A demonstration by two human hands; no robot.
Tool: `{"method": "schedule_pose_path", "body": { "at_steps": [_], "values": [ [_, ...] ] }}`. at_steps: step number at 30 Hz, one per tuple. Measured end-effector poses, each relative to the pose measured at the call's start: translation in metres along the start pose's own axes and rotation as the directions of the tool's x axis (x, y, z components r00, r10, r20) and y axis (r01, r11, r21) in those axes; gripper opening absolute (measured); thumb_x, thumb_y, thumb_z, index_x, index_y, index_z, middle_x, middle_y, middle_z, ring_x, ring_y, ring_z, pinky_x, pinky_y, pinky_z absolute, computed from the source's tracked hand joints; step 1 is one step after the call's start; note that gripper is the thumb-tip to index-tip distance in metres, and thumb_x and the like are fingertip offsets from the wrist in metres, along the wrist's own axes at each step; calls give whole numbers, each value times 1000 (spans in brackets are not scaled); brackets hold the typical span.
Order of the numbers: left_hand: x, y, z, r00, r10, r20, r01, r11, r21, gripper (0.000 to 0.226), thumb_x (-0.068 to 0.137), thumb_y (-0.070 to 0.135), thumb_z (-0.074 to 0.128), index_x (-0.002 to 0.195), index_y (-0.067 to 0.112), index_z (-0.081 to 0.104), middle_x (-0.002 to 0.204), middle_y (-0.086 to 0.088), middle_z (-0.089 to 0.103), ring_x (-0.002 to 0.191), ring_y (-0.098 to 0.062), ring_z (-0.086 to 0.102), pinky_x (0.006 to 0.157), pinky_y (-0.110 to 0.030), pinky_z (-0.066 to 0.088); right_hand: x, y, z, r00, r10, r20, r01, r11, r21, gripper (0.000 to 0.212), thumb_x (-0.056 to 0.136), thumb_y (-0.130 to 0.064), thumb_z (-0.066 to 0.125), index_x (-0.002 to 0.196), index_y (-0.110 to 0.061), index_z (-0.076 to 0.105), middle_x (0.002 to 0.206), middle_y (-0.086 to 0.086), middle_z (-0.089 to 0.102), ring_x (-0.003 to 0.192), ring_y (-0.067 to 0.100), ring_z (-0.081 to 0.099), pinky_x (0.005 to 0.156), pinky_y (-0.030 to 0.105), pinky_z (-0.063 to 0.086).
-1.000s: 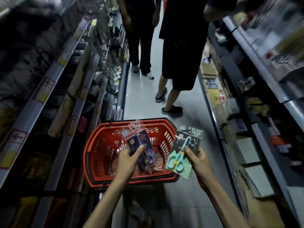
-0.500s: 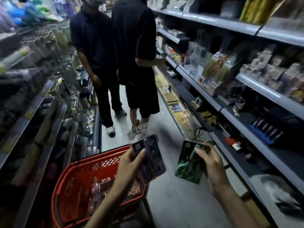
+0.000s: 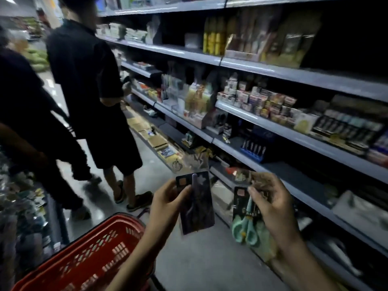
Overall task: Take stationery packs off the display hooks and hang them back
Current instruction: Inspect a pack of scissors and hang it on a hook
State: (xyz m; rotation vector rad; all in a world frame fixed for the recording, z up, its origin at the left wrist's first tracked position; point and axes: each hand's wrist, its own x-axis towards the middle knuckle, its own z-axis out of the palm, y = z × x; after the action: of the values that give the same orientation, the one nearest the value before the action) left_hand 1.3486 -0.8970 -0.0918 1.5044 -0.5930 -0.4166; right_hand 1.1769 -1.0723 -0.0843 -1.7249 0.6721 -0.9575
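Note:
My left hand (image 3: 165, 203) grips a dark purple scissors pack (image 3: 198, 208) by its left edge, thumb on the front, and holds it upright in front of me. My right hand (image 3: 270, 204) pinches a second dark pack with mint-green scissors (image 3: 246, 226) at its top edge. Both packs hang in the air over the aisle floor, about a hand's width apart. No display hooks are plainly visible near either pack.
A red shopping basket (image 3: 84, 261) sits low at the left. Two people in dark clothes (image 3: 88, 80) stand in the aisle ahead. Grey shelves (image 3: 273, 122) full of stationery boxes run along the right. More goods hang on the left rack (image 3: 12, 206).
The view has swung up and to the right, from the basket toward the right-hand shelves. Both hands have lifted their packs out from over the basket and keep hold of them.

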Motion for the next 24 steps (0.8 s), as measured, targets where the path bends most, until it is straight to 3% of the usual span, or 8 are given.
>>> {"method": "schedule_pose_path", "body": {
  "at_steps": [2, 7, 11, 14, 16, 19, 21, 24],
  "values": [
    [-6, 1, 23, 996, -8, 83, 12, 999, -45, 14, 100, 19, 64, 109, 13, 72, 104, -6, 79, 100, -26, 75, 84, -48, 61, -15, -6, -25, 997, 19, -69, -20, 1000, -10, 27, 94, -8, 72, 105, -32, 69, 99, -11, 72, 98, 9, 68, 86, 27, 54],
    [-37, 6, 93, 946, 3, 324, 27, 996, -90, 24, 102, 32, 60, 102, 10, 71, 101, -14, 75, 98, -36, 72, 83, -57, 58, -63, -22, -100, 961, 50, -273, -69, 996, -61, 16, 90, -5, 75, 96, -19, 73, 92, -8, 74, 89, 7, 69, 74, 15, 52],
    [-71, 23, 158, 876, 25, 481, 31, 994, -108, 29, 104, 30, 59, 78, 26, 69, 79, -3, 70, 74, -23, 67, 68, -40, 50, -101, -30, -168, 904, 116, -411, -149, 988, -49, 17, 92, -6, 73, 91, -22, 71, 86, -7, 72, 84, 8, 69, 70, 17, 51],
    [-98, 42, 203, 801, 27, 598, 68, 988, -136, 36, 103, 37, 62, 71, 22, 66, 77, -13, 65, 74, -24, 61, 70, -42, 47, -125, -41, -219, 832, 146, -535, -161, 987, 19, 11, 95, -5, 66, 84, -7, 68, 71, 0, 66, 69, 14, 64, 60, 15, 48],
    [-116, 55, 233, 742, 47, 669, 76, 985, -153, 43, 99, 46, 65, 78, 8, 64, 79, -21, 60, 72, -24, 56, 68, -42, 44, -139, -49, -251, 800, 181, -572, -163, 983, 84, 30, 100, -14, 61, 78, 7, 62, 60, 4, 57, 56, 14, 58, 56, 20, 45],
    [-147, 75, 280, 663, 36, 747, 147, 973, -177, 31, 101, 31, 64, 91, 3, 72, 91, -20, 72, 80, -22, 65, 73, -38, 51, -160, -63, -291, 791, 235, -564, -171, 971, 165, 55, 97, -40, 65, 78, 12, 62, 52, 15, 50, 43, 13, 52, 47, 18, 42],
    [-171, 92, 310, 594, 49, 803, 150, 974, -170, 25, 100, 31, 62, 89, 13, 75, 91, -11, 75, 82, -18, 67, 71, -30, 52, -171, -71, -320, 822, 175, -542, -172, 983, 58, 57, 85, -57, 75, 79, 0, 70, 67, 24, 57, 60, 19, 61, 61, 27, 45],
    [-204, 114, 358, 540, 82, 837, 135, 974, -183, 24, 101, 34, 61, 86, 21, 76, 88, -8, 74, 80, -22, 67, 70, -35, 51, -191, -88, -367, 852, 173, -494, -193, 981, 12, 25, 82, -44, 82, 83, -20, 80, 87, 5, 78, 88, 17, 74, 78, 33, 53]
  ]
}}
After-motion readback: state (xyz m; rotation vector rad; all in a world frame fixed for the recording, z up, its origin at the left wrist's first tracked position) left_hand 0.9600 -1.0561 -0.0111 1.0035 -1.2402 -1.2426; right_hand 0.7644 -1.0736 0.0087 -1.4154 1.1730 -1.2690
